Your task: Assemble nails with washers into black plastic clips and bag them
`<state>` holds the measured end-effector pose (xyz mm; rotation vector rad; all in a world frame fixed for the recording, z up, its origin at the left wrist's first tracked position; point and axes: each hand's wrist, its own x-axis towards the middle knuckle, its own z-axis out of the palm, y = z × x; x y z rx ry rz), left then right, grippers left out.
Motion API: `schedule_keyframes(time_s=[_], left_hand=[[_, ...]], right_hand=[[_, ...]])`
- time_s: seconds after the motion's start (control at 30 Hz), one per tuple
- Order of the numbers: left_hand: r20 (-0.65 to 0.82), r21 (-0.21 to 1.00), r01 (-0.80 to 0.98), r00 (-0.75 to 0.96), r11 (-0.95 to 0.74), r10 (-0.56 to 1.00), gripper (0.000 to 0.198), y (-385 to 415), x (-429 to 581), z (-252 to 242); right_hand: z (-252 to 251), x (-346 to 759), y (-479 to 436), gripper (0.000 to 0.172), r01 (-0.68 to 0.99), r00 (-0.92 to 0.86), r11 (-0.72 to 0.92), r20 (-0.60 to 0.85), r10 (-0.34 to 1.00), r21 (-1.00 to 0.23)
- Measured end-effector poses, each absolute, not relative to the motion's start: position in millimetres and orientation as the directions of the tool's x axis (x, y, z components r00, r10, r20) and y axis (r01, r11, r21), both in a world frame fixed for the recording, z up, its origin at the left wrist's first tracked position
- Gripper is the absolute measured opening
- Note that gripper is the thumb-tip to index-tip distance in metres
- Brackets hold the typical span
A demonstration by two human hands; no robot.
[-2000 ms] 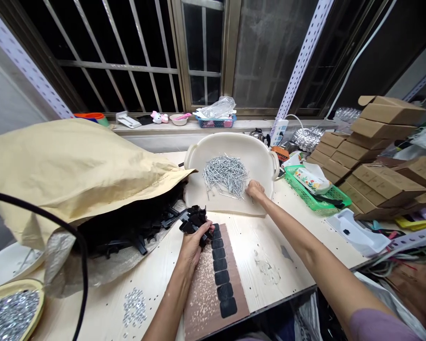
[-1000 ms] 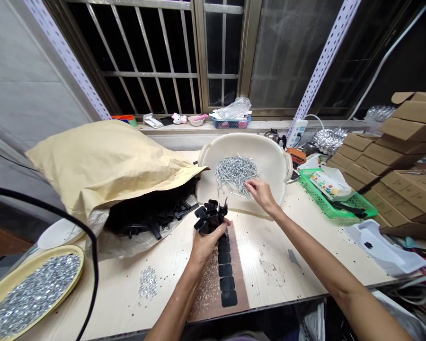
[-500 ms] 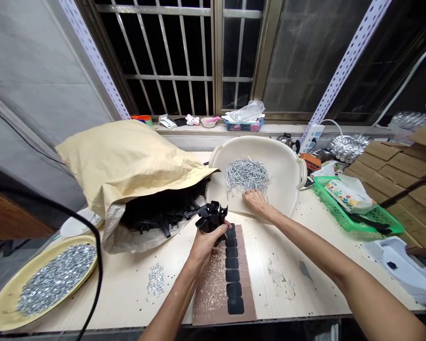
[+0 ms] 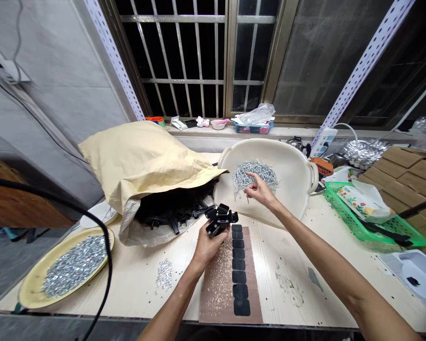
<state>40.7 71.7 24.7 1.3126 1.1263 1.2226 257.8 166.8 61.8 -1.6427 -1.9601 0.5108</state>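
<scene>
My left hand [image 4: 210, 244] is wrapped round a bunch of black plastic parts [image 4: 220, 219], held above the upper end of a brown board. On that board lies a row of black rounded-square pads [image 4: 239, 264]. Over the front of a white basin [image 4: 291, 180], my right hand [image 4: 261, 190] has its index finger stretched out and the other fingers curled. A thin screw [image 4: 248, 200] seems to poke out below its thumb; the rest of the grip is hidden. Just behind the hand is a pile of long thin metal screws [image 4: 259, 171].
A paper sack [image 4: 149, 161] spills black parts at left. A yellow tray [image 4: 28, 296] of small metal pieces stands at the front left, with a loose heap of clear bits [image 4: 164, 273] nearer the board [image 4: 216, 293]. At right are a green basket [image 4: 362, 222] and cardboard boxes [image 4: 394, 170].
My right hand has lifted from the front edge of the screw pile, its index finger now extended. My left hand still holds the black parts, now turned slightly. The camera view has shifted left.
</scene>
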Motion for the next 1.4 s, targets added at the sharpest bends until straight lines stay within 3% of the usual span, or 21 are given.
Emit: schedule_keyframes(time_s=[0.1, 0.17, 0.27, 0.57, 0.77, 0.83, 0.9, 0.93, 1.03, 1.2, 1.3, 1.4], left_hand=[[0.103, 0.994, 0.017, 0.090, -0.105, 0.991, 0.021, 75.3, 44.8, 28.2], [0.097, 0.995, 0.021, 0.104, -0.100, 0.990, 0.020, 75.9, 48.8, 32.6], [0.100, 0.995, 0.018, 0.119, -0.103, 0.988, 0.020, 75.1, 53.2, 36.6], [0.096, 0.995, 0.020, 0.135, -0.099, 0.986, 0.024, 71.3, 53.7, 32.8], [0.101, 0.992, 0.069, 0.088, -0.108, 0.991, 0.026, 73.8, 55.0, 23.8], [0.106, 0.991, 0.068, 0.064, -0.111, 0.992, 0.024, 74.5, 51.3, 24.5], [0.108, 0.991, 0.076, 0.043, -0.111, 0.993, 0.023, 75.1, 45.5, 26.5], [0.102, 0.991, 0.082, 0.028, -0.104, 0.994, 0.023, 75.4, 42.7, 27.6], [0.078, 0.994, 0.077, -0.001, -0.078, 0.997, 0.025, 75.9, 39.0, 29.7], [0.075, 0.997, 0.033, 0.048, -0.076, 0.996, 0.025, 73.0, 48.1, 31.2], [0.087, 0.995, 0.041, 0.069, -0.090, 0.994, 0.023, 72.7, 49.1, 29.8], [0.094, 0.991, 0.082, 0.107, -0.103, 0.990, 0.019, 75.2, 43.2, 25.7]], right_hand=[[85.7, 244.4, 146.5, 0.057, 0.306, -0.078, 0.320, 0.311, 0.947, -0.897], [98.1, 234.3, 133.5, 0.050, 0.074, -0.005, 0.357, 0.358, 0.934, -0.931], [108.2, 221.1, 117.0, 0.042, -0.002, 0.003, 0.396, 0.396, 0.918, -0.918], [96.9, 207.6, 95.1, 0.026, 0.194, -0.103, 0.514, 0.504, 0.858, -0.836], [80.3, 210.6, 94.2, 0.026, 0.337, -0.190, 0.565, 0.533, 0.824, -0.754], [72.6, 227.9, 103.1, 0.028, 0.548, -0.117, 0.458, 0.478, 0.870, -0.700], [63.0, 255.0, 115.6, 0.031, 0.809, 0.062, 0.137, 0.315, 0.947, -0.572], [57.2, 269.9, 121.8, 0.031, 0.901, 0.178, -0.080, 0.197, 0.964, -0.426], [37.4, 305.9, 136.0, 0.022, 0.905, 0.373, -0.356, 0.032, 0.927, -0.233], [16.9, 316.1, 143.5, 0.029, 0.881, 0.452, -0.459, -0.083, 0.888, -0.115], [27.1, 313.2, 140.4, 0.019, 0.884, 0.459, -0.459, -0.020, 0.888, -0.090], [56.1, 311.0, 129.9, 0.024, 0.901, 0.430, -0.421, 0.091, 0.898, -0.104]])
